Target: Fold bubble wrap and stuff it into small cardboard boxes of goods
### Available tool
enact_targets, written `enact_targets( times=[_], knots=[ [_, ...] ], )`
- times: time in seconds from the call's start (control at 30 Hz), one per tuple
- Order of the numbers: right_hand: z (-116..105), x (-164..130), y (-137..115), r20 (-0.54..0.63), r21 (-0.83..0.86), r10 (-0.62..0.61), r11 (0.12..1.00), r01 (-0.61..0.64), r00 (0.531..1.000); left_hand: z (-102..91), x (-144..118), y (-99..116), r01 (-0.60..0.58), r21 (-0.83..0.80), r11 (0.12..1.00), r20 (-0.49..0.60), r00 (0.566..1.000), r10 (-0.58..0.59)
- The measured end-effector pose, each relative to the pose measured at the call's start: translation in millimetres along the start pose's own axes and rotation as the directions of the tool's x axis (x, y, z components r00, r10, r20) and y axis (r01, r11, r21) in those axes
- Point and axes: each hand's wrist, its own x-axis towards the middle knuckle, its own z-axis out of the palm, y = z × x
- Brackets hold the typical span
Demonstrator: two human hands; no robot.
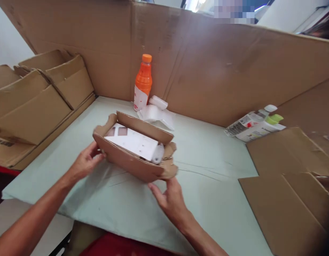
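Tall cardboard walls (220, 67) fence a pale green table (207, 170). Flattened cartons (287, 199) lie right, an orange bottle (143, 82) stands far. Above the near middle, a small brown carton (132, 156) hangs tilted, holding a white item (134, 142). It looks light, thin-walled and easily crushed, so its ends suit gripping. Left hand (85, 161) clasps the left end; right hand (171, 197), fingers loose, props the torn right corner.

Pale green table top (220, 167), ringed by a tall cardboard screen (223, 67); white wall (4, 39) at far left, bright daylight above the screen's upper edge.
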Motion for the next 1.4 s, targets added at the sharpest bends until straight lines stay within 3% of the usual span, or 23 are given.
enact_targets(
  times=[0.1, 0.17, 0.23, 0.37, 0.47, 0.57, 0.7, 0.9, 1.07, 1.23, 1.4],
  knots=[
    [42.4, 14.9, -26.5, 0.208, 0.142, -0.206, 0.974, 0.178, 0.956, -49.8, 32.6, -7.4, 0.007, 0.05, 0.999, -0.154, 0.988, 0.0],
    [61.0, 24.6, -32.8, 0.314, 0.205, -0.311, 0.945, 0.256, 0.897, -68.0, 50.6, -15.2, 0.06, 0.125, 0.99, -0.328, 0.944, -0.016],
    [71.2, 34.0, -26.5, 0.331, 0.211, -0.331, 0.939, 0.272, 0.884, -74.8, 56.5, -25.5, 0.129, 0.181, 0.975, -0.407, 0.912, -0.045],
    [80.6, 61.0, 7.8, 0.215, 0.125, -0.203, 0.976, 0.179, 0.955, -64.7, 20.7, -44.6, 0.159, 0.185, 0.97, -0.293, 0.951, -0.1],
    [92.6, 87.9, 22.8, 0.254, 0.105, -0.183, 0.981, 0.161, 0.95, -46.5, -26.6, -50.3, 0.103, 0.231, 0.968, -0.176, 0.982, -0.063],
    [108.3, 108.9, 16.4, 0.303, 0.125, -0.193, 0.979, 0.162, 0.933, -28.3, -55.2, -49.6, 0.043, 0.326, 0.944, -0.118, 0.993, -0.004],
    [121.7, 113.0, -2.5, 0.34, 0.125, -0.184, 0.981, 0.149, 0.922, -10.4, -56.4, -51.0, 0.02, 0.386, 0.922, -0.156, 0.987, 0.044],
    [134.4, 104.5, -5.1, 0.249, 0.009, -0.125, 0.992, 0.127, 0.96, -4.7, -48.6, -69.4, -0.027, 0.421, 0.907, -0.226, 0.965, 0.133],
    [150.8, 147.2, -13.0, 0.274, -0.122, -0.123, 0.979, 0.161, 0.954, -25.9, -14.2, -77.3, -0.004, 0.34, 0.941, -0.243, 0.966, 0.092],
    [179.9, 208.6, -37.5, 0.315, -0.156, -0.086, 0.978, 0.141, 0.945, -55.5, 52.9, -83.5, 0.031, 0.165, 0.986, -0.336, 0.942, 0.027],
    [217.6, 247.2, -52.3, 0.303, -0.155, -0.103, 0.976, 0.156, 0.947, -80.6, 115.8, -99.3, 0.061, 0.119, 0.991, -0.466, 0.885, 0.001]
  ],
)
